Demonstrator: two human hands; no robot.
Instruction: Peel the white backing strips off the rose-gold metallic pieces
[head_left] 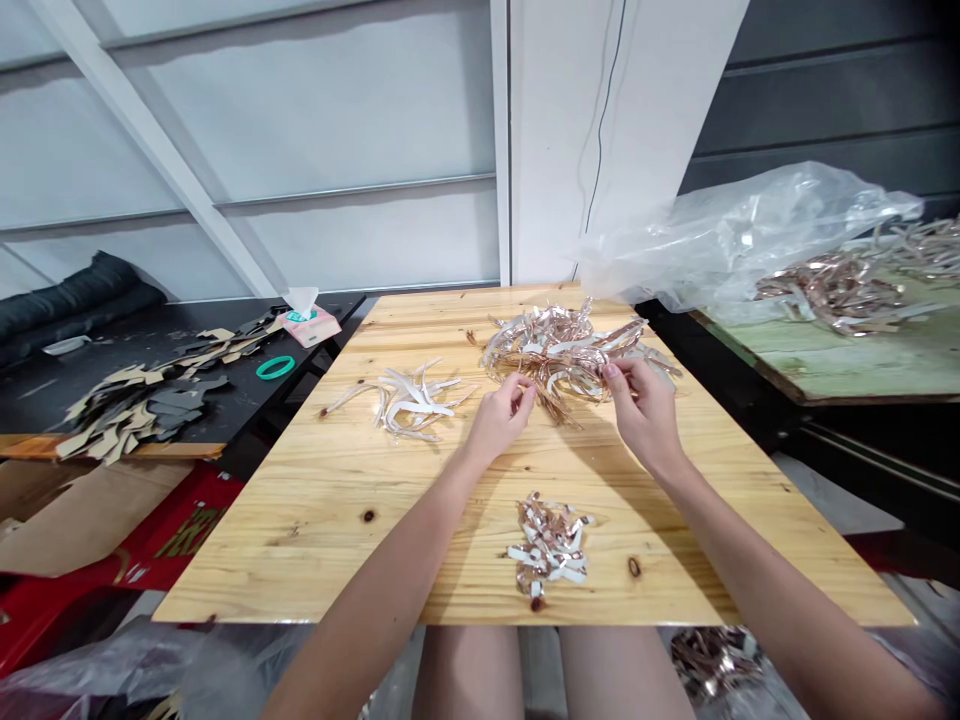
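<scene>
A large tangled pile of shiny rose-gold and white strips (555, 340) lies toward the back of the wooden table (300, 540). My right hand (641, 405) is at the pile's near right edge, thumb and fingertips pinched on a rose-gold strip. At the pile's near left edge is my left hand (506, 415), its fingers curled together; what they hold, if anything, is too small to make out. A loose heap of white strips (412, 400) sits left of my left hand. Nearer my body lies a small heap of short rose-gold and white pieces (551, 545).
On the left, a black table (187, 345) bears beige and grey scraps (157, 400), a green ring (275, 367) and a tissue pack (309, 325). At right, a green-topped table (847, 360) holds more strips under clear plastic (750, 235). A cardboard box (97, 515) stands lower left.
</scene>
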